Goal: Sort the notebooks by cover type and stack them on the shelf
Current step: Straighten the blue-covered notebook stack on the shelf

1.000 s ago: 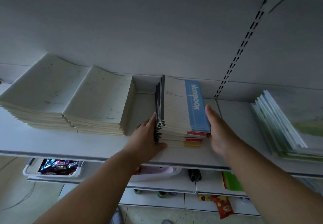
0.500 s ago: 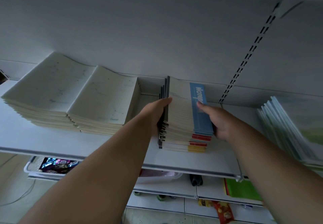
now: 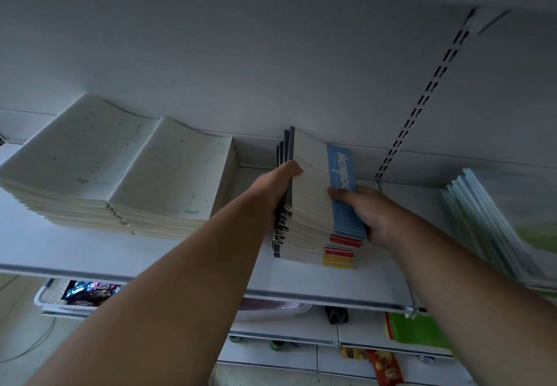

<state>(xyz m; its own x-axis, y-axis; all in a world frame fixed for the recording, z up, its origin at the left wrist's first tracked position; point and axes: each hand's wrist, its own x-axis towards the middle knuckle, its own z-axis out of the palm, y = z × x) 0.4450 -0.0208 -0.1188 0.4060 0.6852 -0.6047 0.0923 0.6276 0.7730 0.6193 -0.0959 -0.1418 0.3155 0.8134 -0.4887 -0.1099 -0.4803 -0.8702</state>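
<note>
Surroundings: two cream stacks lie side by side on the shelf, left of the left hand, well apart from it; nearest cream edge sits close to the left wrist.
Right side: pale green-blue stack on the same shelf, right of the right hand, apart from it, blurred.
Back: slotted rail runs up the wall above and right of the right fingers.
Below: white basket with bright wrappers under the left forearm; green sheet and a dark object on the lower shelf under the right forearm; snack packs lower still.
In the way: forearms cover part of the shelf front edge and the lower shelf; nothing between the fingers and the stack.
Notebooks: fanned stack on the shelf between the two hands, top cover cream with a blue strip, red and yellow strips on lower ones, dark spines on the left edge.
Left hand: against the spine side of the stack, thumb hooked over the top cover's left edge, other fingers hidden behind the spines; grips that side.
Right hand: on the blue-strip side, thumb lying across the blue strip, fingers curled round the right edge; holds that side.
Fingertips under the stack: cannot tell.
</note>
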